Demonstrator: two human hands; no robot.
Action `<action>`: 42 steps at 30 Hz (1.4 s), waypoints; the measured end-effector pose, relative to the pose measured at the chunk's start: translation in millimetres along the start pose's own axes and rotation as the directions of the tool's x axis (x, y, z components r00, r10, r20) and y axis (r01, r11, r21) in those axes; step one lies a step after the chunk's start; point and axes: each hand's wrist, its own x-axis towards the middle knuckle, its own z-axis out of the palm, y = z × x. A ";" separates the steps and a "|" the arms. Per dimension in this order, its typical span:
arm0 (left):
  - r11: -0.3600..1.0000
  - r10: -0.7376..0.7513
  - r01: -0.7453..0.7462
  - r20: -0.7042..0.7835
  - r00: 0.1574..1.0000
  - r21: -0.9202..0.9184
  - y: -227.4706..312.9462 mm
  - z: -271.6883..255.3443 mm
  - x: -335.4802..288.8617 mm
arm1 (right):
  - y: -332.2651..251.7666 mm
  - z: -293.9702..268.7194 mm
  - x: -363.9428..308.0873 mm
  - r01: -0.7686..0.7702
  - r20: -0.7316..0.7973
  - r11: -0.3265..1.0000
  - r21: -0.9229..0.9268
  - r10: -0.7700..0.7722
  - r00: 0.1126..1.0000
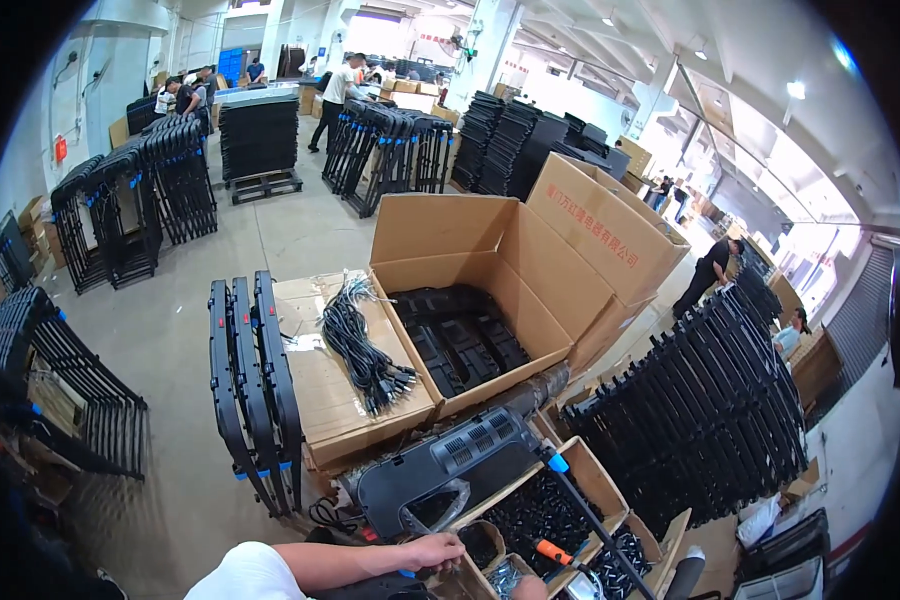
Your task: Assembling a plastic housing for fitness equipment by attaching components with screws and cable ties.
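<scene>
My left hand (435, 552) reaches in from the lower left with its fingers curled together; whatever they hold, if anything, is hidden. It is beside a small cup-like bin (482, 542) of dark bits and the near edge of a black plastic panel (410, 490) with vent slots. Only a small part of my right hand (528, 588) shows at the bottom edge, its fingers out of sight. It is close to a small bin of silvery screws (505, 577) and an orange-bodied tool (554, 551). A black bar with a blue end (557, 463) slants across the parts box.
Beyond the panel, a bundle of black cables (355, 350) lies on a carton beside an open cardboard box (440, 215) holding black plastic parts. Black folded frames (255, 380) stand left; a tall stack of black frames (690, 410) rises right. Several people work farther back.
</scene>
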 end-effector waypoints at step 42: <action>0.970 0.028 0.023 0.209 0.978 -0.241 38.7 -33.4 -32.4 | -186.0 -59.5 26.8 0.290 -0.386 0.887 0.358 -0.142 0.911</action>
